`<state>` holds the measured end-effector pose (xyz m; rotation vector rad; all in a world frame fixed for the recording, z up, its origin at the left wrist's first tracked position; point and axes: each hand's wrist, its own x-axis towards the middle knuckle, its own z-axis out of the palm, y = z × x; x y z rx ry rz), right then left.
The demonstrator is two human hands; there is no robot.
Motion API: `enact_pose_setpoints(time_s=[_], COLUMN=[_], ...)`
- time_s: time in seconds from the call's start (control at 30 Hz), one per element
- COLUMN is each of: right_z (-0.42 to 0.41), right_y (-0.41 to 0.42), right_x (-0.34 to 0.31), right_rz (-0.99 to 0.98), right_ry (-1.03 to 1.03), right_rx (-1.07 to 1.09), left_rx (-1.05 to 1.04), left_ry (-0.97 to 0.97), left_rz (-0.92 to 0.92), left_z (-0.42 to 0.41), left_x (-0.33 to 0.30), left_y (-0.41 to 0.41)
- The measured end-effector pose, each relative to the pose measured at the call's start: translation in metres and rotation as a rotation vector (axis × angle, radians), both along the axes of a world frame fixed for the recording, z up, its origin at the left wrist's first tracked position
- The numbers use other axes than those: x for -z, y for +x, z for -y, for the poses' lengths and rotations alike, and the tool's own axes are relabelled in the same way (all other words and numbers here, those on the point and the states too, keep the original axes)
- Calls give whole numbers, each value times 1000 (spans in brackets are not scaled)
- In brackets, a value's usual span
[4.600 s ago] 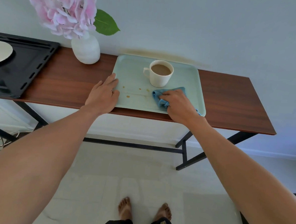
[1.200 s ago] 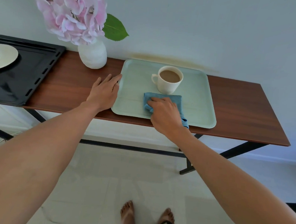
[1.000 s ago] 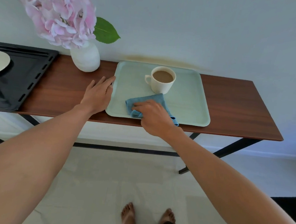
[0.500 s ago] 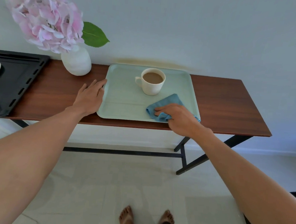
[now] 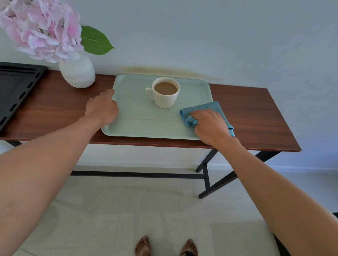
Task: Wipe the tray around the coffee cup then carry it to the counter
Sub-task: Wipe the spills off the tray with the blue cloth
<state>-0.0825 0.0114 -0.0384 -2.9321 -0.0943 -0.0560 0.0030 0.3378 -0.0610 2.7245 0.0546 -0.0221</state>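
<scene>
One rumpled blue cloth (image 5: 206, 114) lies on the smooth rounded tray (image 5: 137, 122).

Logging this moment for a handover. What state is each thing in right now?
tray: flat on the table, no spots visible
coffee cup: upright on the tray, nearly full
blue cloth: bunched under the right hand, overhanging the tray's right edge
right hand: pressing the cloth
left hand: flat on the tray's left rim
</scene>
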Motion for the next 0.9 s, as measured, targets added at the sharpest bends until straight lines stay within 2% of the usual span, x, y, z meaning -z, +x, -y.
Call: enact_pose_setpoints(time_s=[0.07,0.23,0.37,0.47,0.57,0.67,0.8,0.9], right_z=[-9,-26,8,14,-6,-9,18,15], right_y=[13,-3,-4,30,48,33,42,80], right_x=[-2,-1,3,3,2,9,13,6], right_rz=[4,-54,28,9,-27,-41,29,-26], right_ry=[-36,-14,-152,-108,3,-21,-124,-78], right_rx=[22,-170,-27,73,27,-68,34,70], left_rx=[2,166,234,226,220,222,224,225], left_ry=[67,189,155,143,145,143,154,184], left_rz=[28,124,75,68,67,63,68,64], left_z=[15,48,53,52,53,53,53,52], left_x=[-1,7,20,25,25,25,27,27], left_y=[-1,1,-1,-4,-4,-4,-2,0])
